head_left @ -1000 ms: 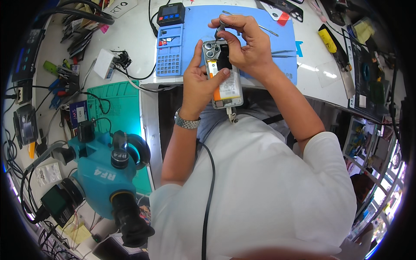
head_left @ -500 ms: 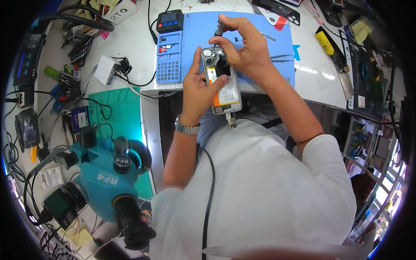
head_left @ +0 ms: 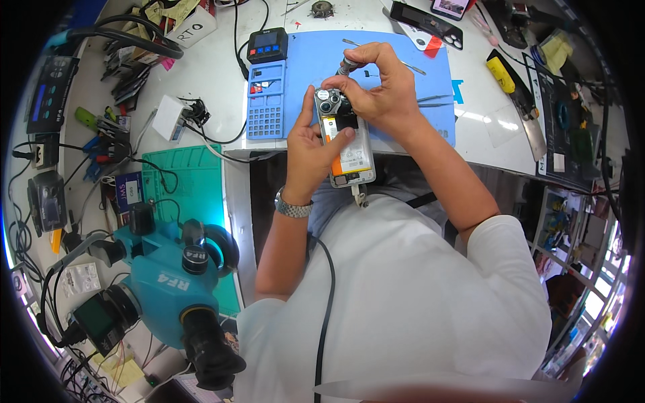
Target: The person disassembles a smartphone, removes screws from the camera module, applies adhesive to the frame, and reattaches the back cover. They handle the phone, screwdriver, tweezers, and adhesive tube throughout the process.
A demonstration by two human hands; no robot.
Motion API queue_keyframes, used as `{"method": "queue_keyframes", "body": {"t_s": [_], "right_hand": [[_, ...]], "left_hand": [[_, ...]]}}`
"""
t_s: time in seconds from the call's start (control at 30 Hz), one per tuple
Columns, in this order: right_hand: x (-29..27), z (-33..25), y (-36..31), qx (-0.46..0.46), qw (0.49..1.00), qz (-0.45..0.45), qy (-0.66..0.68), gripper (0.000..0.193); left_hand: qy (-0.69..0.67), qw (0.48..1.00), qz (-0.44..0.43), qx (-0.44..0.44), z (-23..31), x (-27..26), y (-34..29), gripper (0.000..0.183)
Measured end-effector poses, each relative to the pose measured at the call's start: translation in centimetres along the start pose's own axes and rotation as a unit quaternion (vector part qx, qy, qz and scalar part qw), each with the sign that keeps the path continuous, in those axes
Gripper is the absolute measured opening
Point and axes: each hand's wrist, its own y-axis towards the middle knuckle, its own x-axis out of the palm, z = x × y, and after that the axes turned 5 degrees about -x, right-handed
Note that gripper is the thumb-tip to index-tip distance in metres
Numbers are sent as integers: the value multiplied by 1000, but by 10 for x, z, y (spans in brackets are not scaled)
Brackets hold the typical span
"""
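A smartphone (head_left: pixel 361 156) with its back cover off lies tilted over the desk's near edge, its battery and camera lenses showing. My left hand (head_left: pixel 310 149) grips it, fingers along the left side and thumb across the battery. Over the phone's top end, my right hand (head_left: pixel 388 91) is closed on a small grey screwdriver (head_left: pixel 346 67), pinched between thumb and forefinger. My right thumb hides the screwdriver's tip, so whether it touches a screw cannot be seen. A white plug (head_left: pixel 357 195) sits at the phone's bottom edge.
Beneath my hands is a blue work mat (head_left: pixel 306 54) with a parts tray (head_left: pixel 266 121) and tweezers (head_left: pixel 435 101). A teal microscope (head_left: pixel 164 279) stands at the left above a green mat (head_left: pixel 185 168). A yellow-handled cutter (head_left: pixel 500 74) lies at the right.
The whole view has shifted slightly, with the scene lower in the picture. My right fingers and the screwdriver's top have come closer to the phone. My left hand keeps its hold.
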Motion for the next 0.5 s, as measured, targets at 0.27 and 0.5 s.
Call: {"method": "queue_keyframes", "body": {"t_s": [0.27, 0.5], "right_hand": [[2, -2, 0, 32, 999, -2, 28, 37], [6, 4, -4, 71, 989, -17, 127, 40]], "left_hand": [[-6, 1000, -3, 6, 0, 1, 1, 101], [-14, 1000, -5, 7, -1, 1, 0, 101]]}}
